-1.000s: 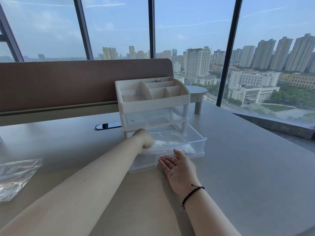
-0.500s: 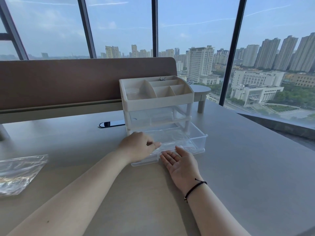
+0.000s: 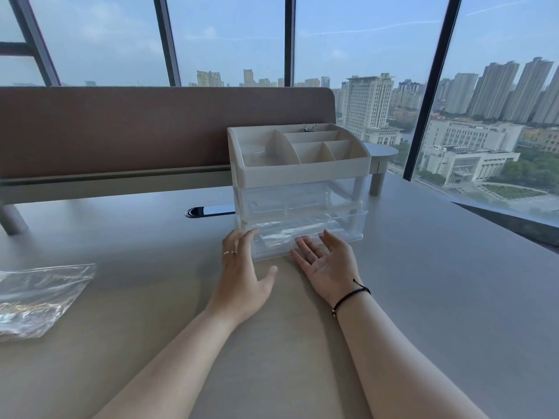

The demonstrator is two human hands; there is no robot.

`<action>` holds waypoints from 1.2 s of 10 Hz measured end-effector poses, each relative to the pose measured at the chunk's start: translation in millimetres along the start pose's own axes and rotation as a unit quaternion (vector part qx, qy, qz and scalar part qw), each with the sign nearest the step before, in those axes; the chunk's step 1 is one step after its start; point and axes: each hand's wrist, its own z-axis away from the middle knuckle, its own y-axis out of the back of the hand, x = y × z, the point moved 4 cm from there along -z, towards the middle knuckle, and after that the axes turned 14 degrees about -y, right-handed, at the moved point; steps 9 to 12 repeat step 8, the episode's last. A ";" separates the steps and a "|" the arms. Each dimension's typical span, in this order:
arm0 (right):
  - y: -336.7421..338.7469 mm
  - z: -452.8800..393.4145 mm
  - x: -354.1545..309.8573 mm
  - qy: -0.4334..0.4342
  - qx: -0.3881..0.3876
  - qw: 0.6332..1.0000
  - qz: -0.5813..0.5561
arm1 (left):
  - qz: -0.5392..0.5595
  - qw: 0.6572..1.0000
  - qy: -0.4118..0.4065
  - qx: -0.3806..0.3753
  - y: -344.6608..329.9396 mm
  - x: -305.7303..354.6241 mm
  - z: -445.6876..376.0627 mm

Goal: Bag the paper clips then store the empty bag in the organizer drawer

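Both hands flat-open, fingers spread, holding nothing. My left hand (image 3: 242, 276), palm down, fingertips at the front of the clear bottom drawer (image 3: 305, 234); my right hand (image 3: 328, 261), palm up, fingertips touching the same front. Drawer: see-through plastic, nearly pushed in, a crinkled clear bag (image 3: 290, 232) inside. Organizer (image 3: 299, 176): cream plastic, divided tray on top. Far left on the smooth grey desk (image 3: 423, 297), a second glossy bag (image 3: 36, 297) with paper clips inside.

Bare desk (image 3: 423, 297) lies open right of the organizer (image 3: 298, 173); a filled bag (image 3: 39, 297) occupies the left.
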 end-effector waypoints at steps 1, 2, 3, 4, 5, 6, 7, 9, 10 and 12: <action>-4.1 -9.5 -0.3 -0.001 -0.006 1.000 0.008 | -0.011 1.000 0.021 -0.016 -3.2 -3.5 -2.6; -6.6 -17.3 -0.5 -0.005 -0.013 1.000 0.023 | -0.018 0.994 0.074 -0.076 -7.7 -12.6 -3.1; -9.0 -21.2 -0.5 -0.011 -0.020 0.999 0.038 | -0.024 0.985 0.107 -0.135 -11.8 -18.1 -4.9; -9.1 -22.7 -1.2 -0.010 -0.021 0.999 0.042 | -0.043 0.980 0.110 -0.158 -12.1 -17.2 -6.8; -7.7 -25.5 -1.0 -0.009 -0.015 0.999 0.046 | -0.045 0.980 0.114 -0.159 -12.5 -17.7 -6.2; -7.2 -23.4 3.2 0.004 -0.002 0.999 0.052 | -0.035 0.980 0.125 -0.152 -8.8 -16.3 -2.8; -9.5 -13.1 9.1 0.041 0.026 0.995 0.087 | 0.011 0.986 0.139 -0.092 -0.4 -16.0 0.7; -11.8 4.3 29.2 0.110 0.075 0.977 0.165 | 0.061 0.988 0.121 -0.073 17.1 -9.6 13.8; -11.8 4.3 29.2 0.110 0.075 0.977 0.165 | 0.061 0.988 0.121 -0.073 17.1 -9.6 13.8; -11.8 4.3 29.2 0.110 0.075 0.977 0.165 | 0.061 0.988 0.121 -0.073 17.1 -9.6 13.8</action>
